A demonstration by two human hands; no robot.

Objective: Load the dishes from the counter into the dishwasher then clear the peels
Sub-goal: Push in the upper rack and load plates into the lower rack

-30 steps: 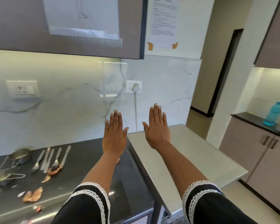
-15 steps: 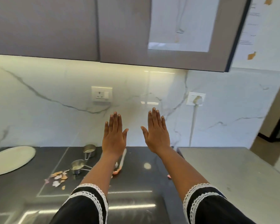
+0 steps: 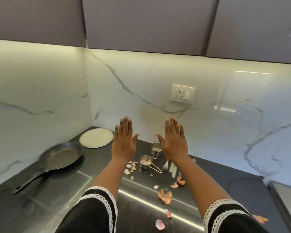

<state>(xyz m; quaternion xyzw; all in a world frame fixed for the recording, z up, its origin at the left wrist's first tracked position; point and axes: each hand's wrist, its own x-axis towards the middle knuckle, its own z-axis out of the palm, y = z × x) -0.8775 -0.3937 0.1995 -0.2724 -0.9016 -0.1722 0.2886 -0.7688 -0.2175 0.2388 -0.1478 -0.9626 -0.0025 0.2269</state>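
While both hands hover flat and empty, the left hand (image 3: 123,142) and right hand (image 3: 174,142) with fingers straight, nothing is loaded yet. On the counter (image 3: 57,190) sit a pan (image 3: 61,156), a plate (image 3: 96,137), two cups (image 3: 146,163), cutlery (image 3: 170,166) and scattered peels (image 3: 165,196). Pan looks heavy: take its handle. Plate seems breakable and slick: grip its rim. Peels are light, flimsy; pinch or sweep them.

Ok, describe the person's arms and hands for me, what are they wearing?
Both forearms are bare from the cuffs up to the hands. The left sleeve and right sleeve are black and loose, each cuff edged with two bands of white lace trim. The left hand and right hand show no rings, watch or gloves.
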